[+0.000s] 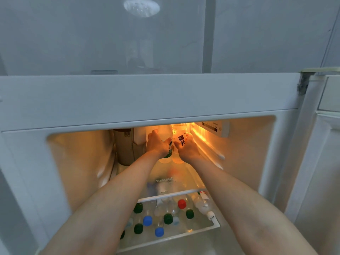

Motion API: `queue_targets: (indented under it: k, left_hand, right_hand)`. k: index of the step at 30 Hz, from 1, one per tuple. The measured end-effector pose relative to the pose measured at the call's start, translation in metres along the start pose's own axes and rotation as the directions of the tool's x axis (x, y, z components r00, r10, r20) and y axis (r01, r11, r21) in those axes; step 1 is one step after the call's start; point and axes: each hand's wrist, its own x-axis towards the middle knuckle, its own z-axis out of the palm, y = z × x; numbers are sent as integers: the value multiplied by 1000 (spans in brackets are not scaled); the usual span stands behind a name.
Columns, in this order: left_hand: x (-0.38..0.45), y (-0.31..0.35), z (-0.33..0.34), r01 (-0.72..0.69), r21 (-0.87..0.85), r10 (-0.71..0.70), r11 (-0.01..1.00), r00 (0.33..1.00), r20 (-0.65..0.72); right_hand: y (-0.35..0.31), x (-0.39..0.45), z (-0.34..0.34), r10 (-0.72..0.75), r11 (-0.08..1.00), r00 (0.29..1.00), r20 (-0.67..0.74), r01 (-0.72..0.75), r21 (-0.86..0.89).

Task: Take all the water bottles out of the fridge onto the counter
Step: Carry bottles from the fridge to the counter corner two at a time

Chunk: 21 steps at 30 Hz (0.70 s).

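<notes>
Both my arms reach deep into the open fridge (147,100). My left hand (157,144) is wrapped around a clear water bottle with a green label (166,133) on the upper glass shelf (180,193). My right hand (186,149) grips a second bottle with a white label and dark characters (181,138) right beside it. Both bottles stand upright at the back under the warm lamp. On the shelf below stand several more bottles with green (138,207), blue (147,220) and red (181,203) caps; one bottle with a white cap (204,206) lies on its side.
A tall brown cylindrical container (125,146) stands left of the held bottles, against a white box (139,135). The fridge control panel (215,127) hangs at the upper right of the cavity. The open fridge door (322,144) is at the right edge.
</notes>
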Motion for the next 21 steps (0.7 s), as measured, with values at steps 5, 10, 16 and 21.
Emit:
queue_targets:
  k: [5,10,16,21]
  left_hand:
    - [-28,0,-5,-18,-70,21,997,999,46]
    - [-55,-15,-15,-77,-36,79,996,996,48]
    - [-87,-25,-28,-164,-8,164,986,986,19]
    - [-115,-30,-37,-183,-44,183,982,983,5]
  right_hand:
    - [0,-22,-6,19,999,1000,-4,-19,-35]
    - [-4,-52,-11,-9,996,999,-33,7,-85]
    - [-10,-88,-19,-61,990,995,-84,50,-132]
    - [-9,-115,-27,-47,994,989,-144,33,-101]
